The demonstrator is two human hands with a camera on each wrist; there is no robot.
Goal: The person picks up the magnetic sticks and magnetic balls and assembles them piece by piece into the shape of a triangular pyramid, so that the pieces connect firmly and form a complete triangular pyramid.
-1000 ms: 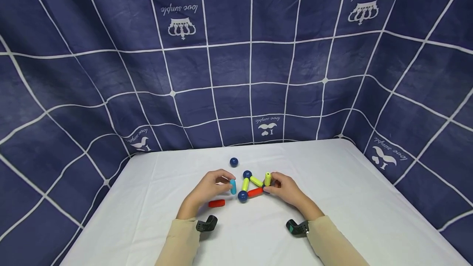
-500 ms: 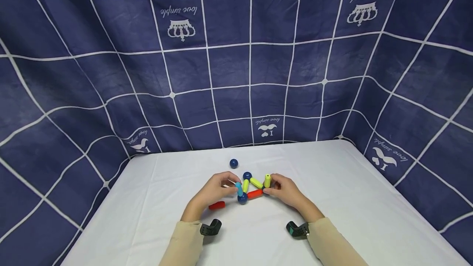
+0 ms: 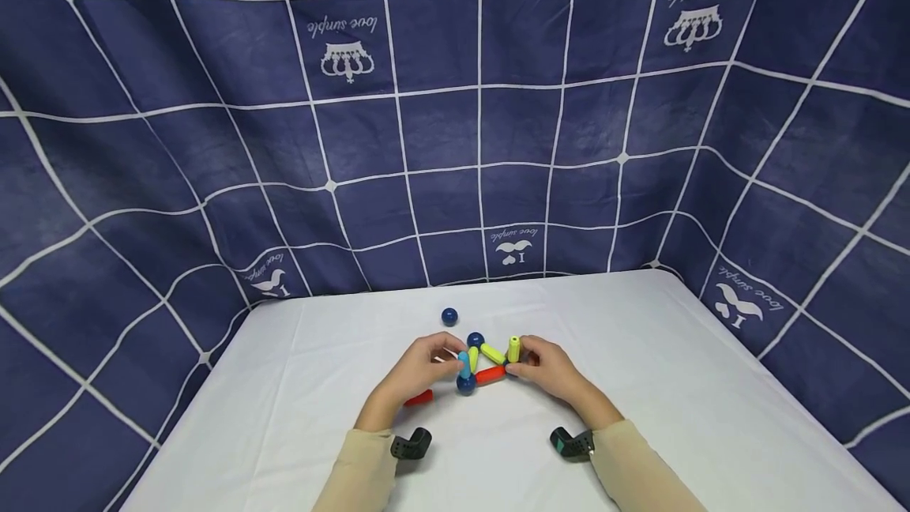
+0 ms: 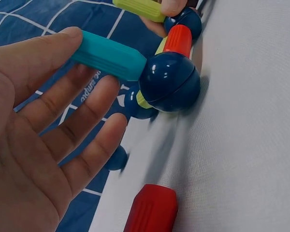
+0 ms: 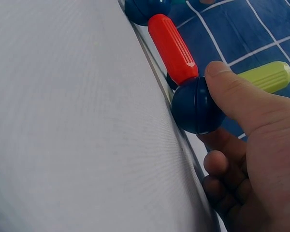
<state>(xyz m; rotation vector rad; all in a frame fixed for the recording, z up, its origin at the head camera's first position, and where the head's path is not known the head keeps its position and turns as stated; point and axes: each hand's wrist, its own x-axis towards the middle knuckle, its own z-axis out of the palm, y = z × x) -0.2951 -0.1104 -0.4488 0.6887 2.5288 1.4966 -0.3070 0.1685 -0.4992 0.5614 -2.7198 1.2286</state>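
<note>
My left hand (image 3: 421,368) pinches a light blue rod (image 4: 111,55) between thumb and fingers. It stands up from the near-left dark blue ball (image 4: 169,82), its lower end right at the ball. On the right, my right hand (image 3: 553,368) grips another dark blue ball (image 5: 193,106) with thumb and fingertips. From that ball rises a yellow-green rod (image 5: 268,76). A red rod (image 5: 173,48) joins the two balls along the table. Yellow-green rods run back from both to a far ball (image 3: 475,340), making a flat triangle.
A loose red rod (image 4: 152,210) lies on the white table under my left wrist. Farther back sits a single dark blue ball (image 3: 449,316). Blue checked cloth (image 3: 441,125) hangs behind the table and along its sides.
My left hand has moved right with the light blue rod, bringing it from beside the triangle onto the near-left ball. The right hand stays at its ball.
</note>
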